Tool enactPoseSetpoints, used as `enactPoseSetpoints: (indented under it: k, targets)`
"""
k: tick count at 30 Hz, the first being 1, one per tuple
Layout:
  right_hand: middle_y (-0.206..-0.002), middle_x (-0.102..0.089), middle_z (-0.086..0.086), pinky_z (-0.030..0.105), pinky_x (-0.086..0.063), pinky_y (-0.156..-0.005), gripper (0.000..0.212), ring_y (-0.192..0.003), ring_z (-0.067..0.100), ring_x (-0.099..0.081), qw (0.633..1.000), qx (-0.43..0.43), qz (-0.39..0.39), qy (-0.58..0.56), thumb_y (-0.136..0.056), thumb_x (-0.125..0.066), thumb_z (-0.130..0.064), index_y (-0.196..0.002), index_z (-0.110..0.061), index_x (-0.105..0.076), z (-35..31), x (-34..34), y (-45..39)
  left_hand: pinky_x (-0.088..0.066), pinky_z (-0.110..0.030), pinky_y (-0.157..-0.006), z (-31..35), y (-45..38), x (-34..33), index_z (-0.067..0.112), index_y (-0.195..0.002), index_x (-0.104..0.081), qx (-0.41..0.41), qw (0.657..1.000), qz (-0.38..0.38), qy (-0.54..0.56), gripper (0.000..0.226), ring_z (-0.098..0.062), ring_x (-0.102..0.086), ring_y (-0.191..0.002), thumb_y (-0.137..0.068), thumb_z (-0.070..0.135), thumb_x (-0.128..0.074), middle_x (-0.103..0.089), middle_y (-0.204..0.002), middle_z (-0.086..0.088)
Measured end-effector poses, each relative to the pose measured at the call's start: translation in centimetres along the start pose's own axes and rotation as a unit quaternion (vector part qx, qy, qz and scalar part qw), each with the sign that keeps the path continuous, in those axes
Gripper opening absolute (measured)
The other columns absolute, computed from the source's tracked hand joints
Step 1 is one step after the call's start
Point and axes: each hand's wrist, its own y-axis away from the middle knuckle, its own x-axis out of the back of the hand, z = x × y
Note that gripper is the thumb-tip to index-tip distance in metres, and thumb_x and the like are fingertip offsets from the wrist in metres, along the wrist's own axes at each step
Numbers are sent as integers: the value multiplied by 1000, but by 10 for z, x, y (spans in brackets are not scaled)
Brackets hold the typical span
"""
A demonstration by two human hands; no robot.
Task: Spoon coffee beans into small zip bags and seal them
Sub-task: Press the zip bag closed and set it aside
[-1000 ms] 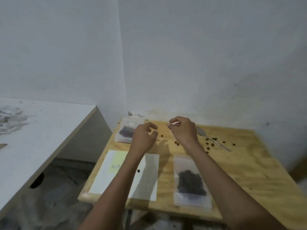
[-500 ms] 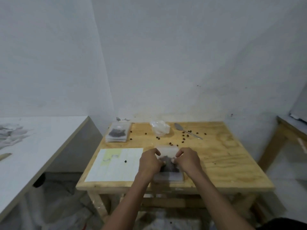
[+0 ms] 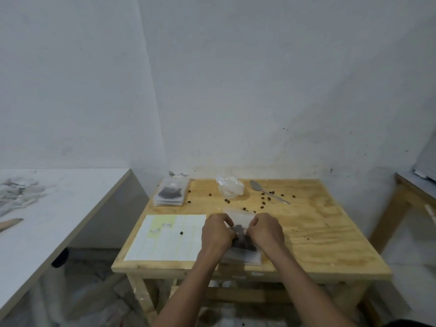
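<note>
Both hands work one zip bag (image 3: 243,250) near the front edge of the wooden table (image 3: 325,234). Left hand (image 3: 217,234) has fingers curled, pinching the bag's left side; right hand (image 3: 265,232) does the same on the right side, thumb and fingers closed on the plastic. Bag lies flat w/ a dark clump of coffee beans (image 3: 244,240) inside, partly hidden by both hands (can't tell if the zip is shut).

Left of the hands, touching the left wrist area: a white lined paper sheet (image 3: 165,237) w/ one stray bean on it. At the back left, a stack of filled bags (image 3: 170,194). Back centre, a crumpled clear plastic bag (image 3: 230,188). Just right of that, a metal spoon (image 3: 269,194), bowl toward the wall, w/ loose beans (image 3: 265,199) scattered around its handle and across the table btw spoon and hands.
</note>
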Motion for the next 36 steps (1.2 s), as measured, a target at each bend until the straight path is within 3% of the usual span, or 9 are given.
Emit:
enactPoseSetpoints:
  k: [3,8,14,19,24,28,31,34,36]
  targets:
    - [-74,-69,-3,28,-51,-57,10,-67,16,-66,1000,-5,-8,-14,-86,-76,-23,-79,-19,-70,-3,-1,-2,-42,-18,-51,1,-3,2,21,-81,-65,11,1000,-8,18,18,-8,-61,-66,-82,19,-82,-70,-88,-3]
    - [-73,-70,0,29,-48,-54,15,-65,18,-66,999,-16,-18,-31,-82,-80,-28,-79,-17,-69,-2,-5,-5,-45,-17,-49,0,-13,6,15,-73,-65,-3,998,-45,34,21,-7,-60,-64,-77,0,-79,-67,-77,0]
    - [-66,-67,-4,27,-42,-51,18,-58,17,-60,1000,-17,3,-16,-83,-79,-31,-72,-21,-68,-2,-8,-8,-50,-19,-51,-9,-21,8,12,-80,-74,23,988,-85,126,17,-10,-65,-67,-79,-6,-76,-69,-77,-3]
    - [-89,-68,-8,29,-50,-63,13,-81,13,-64,994,19,30,-108,-87,-75,-18,-82,-27,-67,-6,7,-10,-48,-18,-49,-4,-19,20,6,-93,-74,46,948,-121,289,24,-11,-62,-62,-83,-15,-68,-70,-79,-5]
    - [-94,-73,5,28,-54,-61,17,-84,19,-69,922,78,-15,-380,-84,-75,-7,-88,-23,-70,-27,37,-14,-52,-24,-58,6,-28,47,11,-101,-74,24,886,-120,447,33,-18,-66,-76,-83,-15,-69,-70,-94,-7]
    - [-92,-74,3,34,-59,-72,24,-85,18,-71,911,155,-46,-379,-86,-74,-4,-90,-27,-74,-52,42,-16,-53,-38,-81,5,-37,75,15,-104,-75,-14,882,-91,463,36,-28,-64,-87,-82,-13,-72,-66,-93,-12]
    - [-104,-73,7,41,-63,-82,25,-102,26,-71,886,178,-76,-421,-89,-71,-3,-97,-27,-76,-75,35,-16,-55,-35,-76,-5,-41,101,18,-117,-74,-47,870,-73,486,38,-23,-63,-83,-87,-6,-70,-63,-81,-7]
    - [-111,-70,1,39,-61,-88,29,-109,22,-66,860,190,-76,-468,-91,-68,-2,-98,-29,-76,-103,27,-15,-56,-32,-76,-25,-44,134,25,-126,-69,-41,843,-40,535,30,-21,-70,-83,-98,14,-67,-73,-99,-11]
    - [-108,-69,-2,39,-59,-87,30,-103,16,-66,850,189,-68,-488,-90,-67,-2,-97,-29,-76,-119,21,-13,-57,-32,-71,-46,-50,151,22,-125,-69,-14,879,5,477,25,-20,-71,-79,-100,19,-65,-77,-102,-11]
